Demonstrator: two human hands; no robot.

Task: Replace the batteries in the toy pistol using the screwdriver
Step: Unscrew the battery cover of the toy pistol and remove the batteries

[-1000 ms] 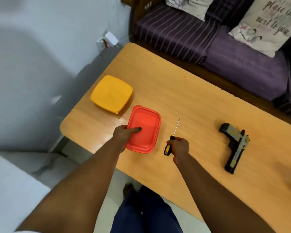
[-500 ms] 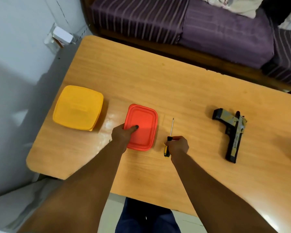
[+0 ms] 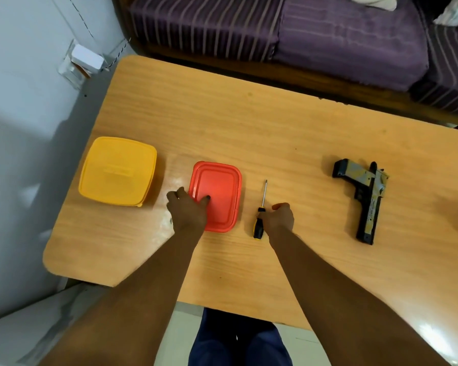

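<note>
The sofa (image 3: 328, 35), purple with pale stripes, runs along the far edge of the table (image 3: 249, 122), a wooden top with rounded corners that carries everything else; taking the red box (image 3: 217, 194) near the table's middle as the landmark, the yellow box (image 3: 118, 170) sits to its left, close by but not touching, with its lid on, and it is the larger of the two. The red box itself is lidded and lies flat. The pistol (image 3: 368, 196) lies flat well to the right of the red box, its barrel pointing toward the near edge of the table and its grip toward the red box. The left hand (image 3: 187, 210) rests on the near left corner of the red box, thumb pressed on the lid and fingers curled over the left rim, gripping the box at that corner. The right hand (image 3: 278, 217) is just right of the red box, loosely curled, its fingers closed on the handle of the screwdriver (image 3: 261, 212), which lies on the table between the red box and the pistol, nearer the box. Its black and yellow handle points toward the near edge and its thin shaft toward the sofa, roughly parallel to the red box's right side
</note>
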